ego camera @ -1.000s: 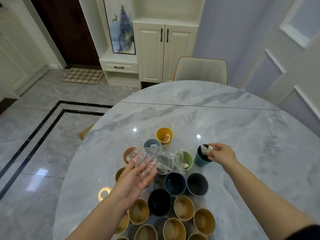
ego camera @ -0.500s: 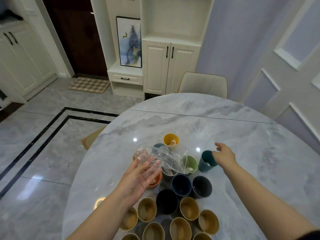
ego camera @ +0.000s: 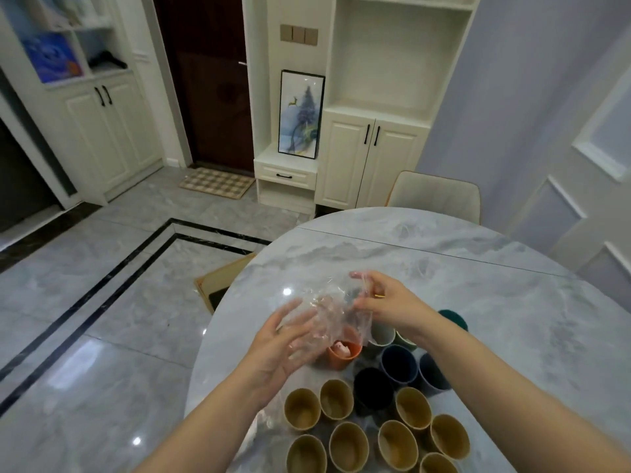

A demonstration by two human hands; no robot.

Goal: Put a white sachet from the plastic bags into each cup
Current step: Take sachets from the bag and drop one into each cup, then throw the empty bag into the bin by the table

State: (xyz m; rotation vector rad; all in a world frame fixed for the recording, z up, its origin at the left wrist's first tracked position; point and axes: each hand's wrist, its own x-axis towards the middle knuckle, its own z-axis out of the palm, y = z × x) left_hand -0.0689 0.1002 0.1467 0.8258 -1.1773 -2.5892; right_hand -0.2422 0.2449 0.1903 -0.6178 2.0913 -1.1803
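Just below my left hand (ego camera: 276, 349) the orange cup (ego camera: 343, 355) holds a white sachet (ego camera: 342, 348); the tan cups (ego camera: 345, 428) nearer me hold none I can make out. The clear plastic bags (ego camera: 329, 315) hang crumpled between my hands, long axis unclear. My left palm is spread under them, and my right hand (ego camera: 389, 307) pinches their upper edge
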